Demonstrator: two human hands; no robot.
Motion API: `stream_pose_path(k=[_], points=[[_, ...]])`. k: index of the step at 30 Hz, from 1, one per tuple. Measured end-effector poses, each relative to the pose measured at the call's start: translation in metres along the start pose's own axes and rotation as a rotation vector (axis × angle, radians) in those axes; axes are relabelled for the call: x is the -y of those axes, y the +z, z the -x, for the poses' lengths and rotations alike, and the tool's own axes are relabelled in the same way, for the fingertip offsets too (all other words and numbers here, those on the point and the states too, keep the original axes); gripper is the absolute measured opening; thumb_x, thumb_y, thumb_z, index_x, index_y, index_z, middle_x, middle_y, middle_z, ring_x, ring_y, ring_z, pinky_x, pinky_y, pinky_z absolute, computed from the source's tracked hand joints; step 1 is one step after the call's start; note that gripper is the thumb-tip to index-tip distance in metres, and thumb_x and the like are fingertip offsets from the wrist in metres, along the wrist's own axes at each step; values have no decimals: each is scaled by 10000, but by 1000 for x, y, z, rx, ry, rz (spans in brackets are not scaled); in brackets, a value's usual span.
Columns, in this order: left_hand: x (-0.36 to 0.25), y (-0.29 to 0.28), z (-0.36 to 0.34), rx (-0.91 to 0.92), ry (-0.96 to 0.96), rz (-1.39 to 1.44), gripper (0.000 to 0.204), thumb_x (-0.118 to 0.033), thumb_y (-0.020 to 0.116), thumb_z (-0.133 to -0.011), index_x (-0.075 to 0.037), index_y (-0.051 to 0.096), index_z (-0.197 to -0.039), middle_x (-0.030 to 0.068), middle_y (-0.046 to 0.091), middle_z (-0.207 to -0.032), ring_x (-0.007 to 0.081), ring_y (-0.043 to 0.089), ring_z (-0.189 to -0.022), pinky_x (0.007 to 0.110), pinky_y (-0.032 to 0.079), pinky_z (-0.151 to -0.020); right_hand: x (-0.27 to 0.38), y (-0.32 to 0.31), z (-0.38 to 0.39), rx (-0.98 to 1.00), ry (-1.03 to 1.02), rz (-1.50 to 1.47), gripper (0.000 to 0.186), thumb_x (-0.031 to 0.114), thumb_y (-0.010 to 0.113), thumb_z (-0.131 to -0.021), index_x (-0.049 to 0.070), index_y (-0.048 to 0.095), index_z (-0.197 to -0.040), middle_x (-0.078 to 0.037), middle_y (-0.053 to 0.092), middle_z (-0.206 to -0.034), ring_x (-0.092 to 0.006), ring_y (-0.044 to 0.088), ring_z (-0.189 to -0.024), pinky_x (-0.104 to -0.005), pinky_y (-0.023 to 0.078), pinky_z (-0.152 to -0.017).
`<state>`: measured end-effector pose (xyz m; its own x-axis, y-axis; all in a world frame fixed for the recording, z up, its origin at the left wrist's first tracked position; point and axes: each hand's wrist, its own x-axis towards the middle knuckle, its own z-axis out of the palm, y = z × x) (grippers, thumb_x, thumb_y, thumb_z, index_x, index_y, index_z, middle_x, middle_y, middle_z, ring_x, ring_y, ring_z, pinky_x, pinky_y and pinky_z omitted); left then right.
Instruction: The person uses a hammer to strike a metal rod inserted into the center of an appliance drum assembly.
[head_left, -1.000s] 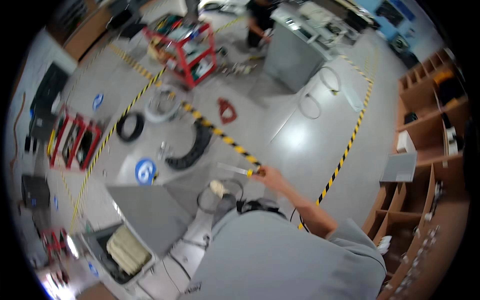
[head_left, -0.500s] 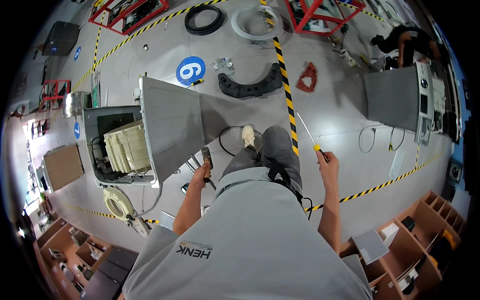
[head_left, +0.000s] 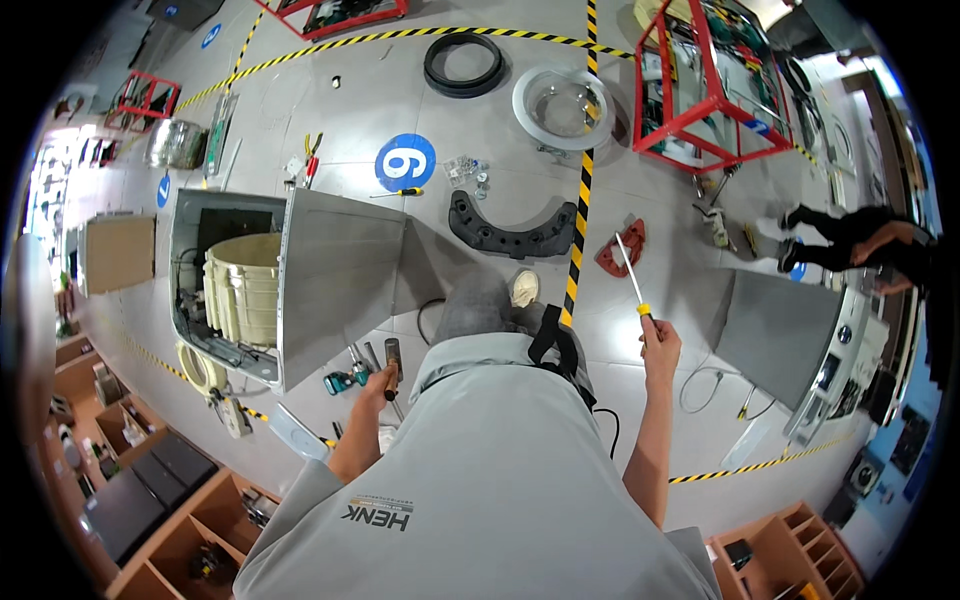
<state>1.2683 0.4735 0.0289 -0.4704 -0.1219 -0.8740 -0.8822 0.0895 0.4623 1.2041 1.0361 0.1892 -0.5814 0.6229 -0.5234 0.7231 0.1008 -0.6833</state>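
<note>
Your left hand point(head_left: 377, 386) is closed around a hammer with a brown handle and a dark grey block-shaped head point(head_left: 392, 353), held low just in front of your grey shirt; the head stands clear beyond your fist. Your right hand point(head_left: 660, 352) grips a long screwdriver with a slim, straight, bright steel shaft and a yellow collar point(head_left: 644, 309), held out ahead on your right. Its shaft points forward and slightly left, the tip lying over a flat red part with cut-outs point(head_left: 628, 256) in this view. Near your left hand is a teal-and-black power drill point(head_left: 340, 382). Farther left stands an open grey metal cabinet point(head_left: 340, 270) with a ribbed cream plastic tub point(head_left: 243, 295) inside. Ahead, a black curved block point(head_left: 510, 238) lies on the floor; beyond it, a red metal-framed cart point(head_left: 715, 105).
</note>
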Motion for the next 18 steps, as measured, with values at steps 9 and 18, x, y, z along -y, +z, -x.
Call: stream_pose_path(k=[9,18], points=[[-23,89,-61,39,-204,328,362,-291,653,-811,7,600,-1010,85,627,-866,180,588,-689,300,472,-594,108,12,-108,96,-102,-17,259,254,645,-843,4,588,-871,1,519,-626,-37,415,-470,-198,313,-411],[-125,127,-160,95,-415,665,267,-283,635,-818,-33,597,-905,44,595,-752,144,555,-616,284,461,-537,252,143,-248,266,-170,67,204,227,632,-861,33,569,-858,2,521,-629,-37,418,-476,-189,305,-413]])
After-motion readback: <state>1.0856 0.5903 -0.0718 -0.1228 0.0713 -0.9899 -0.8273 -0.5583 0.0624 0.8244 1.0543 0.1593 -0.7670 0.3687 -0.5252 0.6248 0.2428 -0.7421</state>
